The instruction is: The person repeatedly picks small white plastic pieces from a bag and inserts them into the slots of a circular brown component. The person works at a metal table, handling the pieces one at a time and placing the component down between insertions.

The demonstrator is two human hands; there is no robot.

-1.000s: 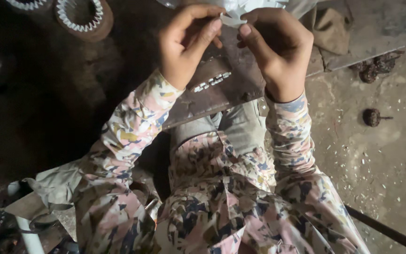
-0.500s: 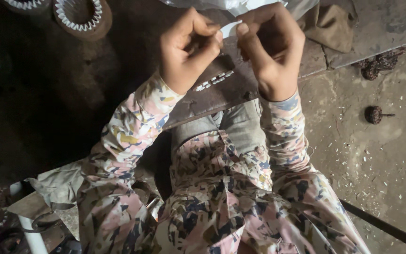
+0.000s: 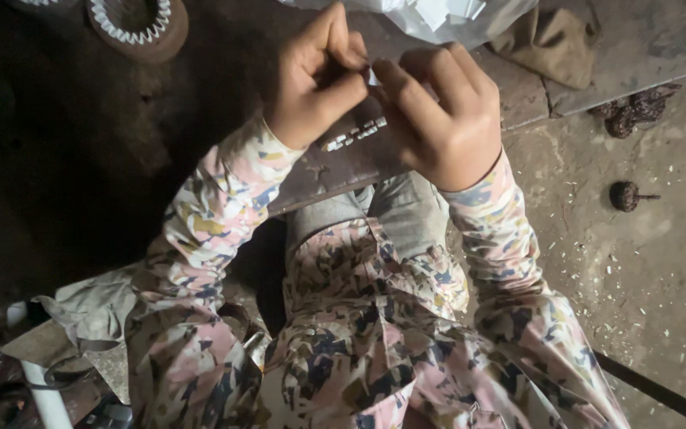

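Both hands meet above a dark metal plate. The left hand and right hand each close a fingertip grip on 1 small white paper strip, just below a pile of white strips.

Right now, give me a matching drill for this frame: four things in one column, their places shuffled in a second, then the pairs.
Things
1. small white strip
2. toothed ring
3. heap of white paper pieces
4. dark round lump

Places
A. on the concrete floor at right
B. top edge, just above the hands
C. pinched between the left hand and the right hand
D. top left, on the dark surface

Pairs: 1-C, 2-D, 3-B, 4-A
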